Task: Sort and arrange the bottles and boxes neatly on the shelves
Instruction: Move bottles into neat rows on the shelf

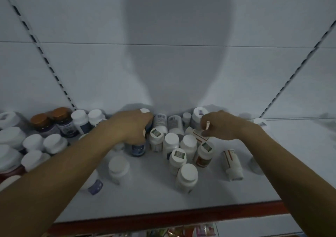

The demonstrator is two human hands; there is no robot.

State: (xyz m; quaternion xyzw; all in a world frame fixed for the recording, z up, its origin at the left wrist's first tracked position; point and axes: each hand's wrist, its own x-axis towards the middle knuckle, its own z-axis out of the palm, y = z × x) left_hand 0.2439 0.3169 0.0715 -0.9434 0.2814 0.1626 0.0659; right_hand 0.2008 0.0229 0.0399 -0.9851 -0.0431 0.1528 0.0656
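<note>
A white shelf point(227, 187) with a red front edge carries a crowd of bottles, most of them white-capped. The blue-labelled bottle point(138, 148) stands near the shelf's middle and serves as landmark. The left hand point(130, 125) lies over the top of it, fingers curled down around its cap, gripping it. Just behind that hand a white cap point(145, 111) shows at the fingertips. Right of the landmark stands a cluster of upright white bottles point(188, 145), some with square stickers on their caps. Beyond that cluster the right hand point(221, 127) pinches a white box with red lines point(197, 134), lifting one end. Further right a white bottle point(231, 165) lies on its side. Far left of the landmark stand two brown-capped bottles point(54, 121) against the back wall.
</note>
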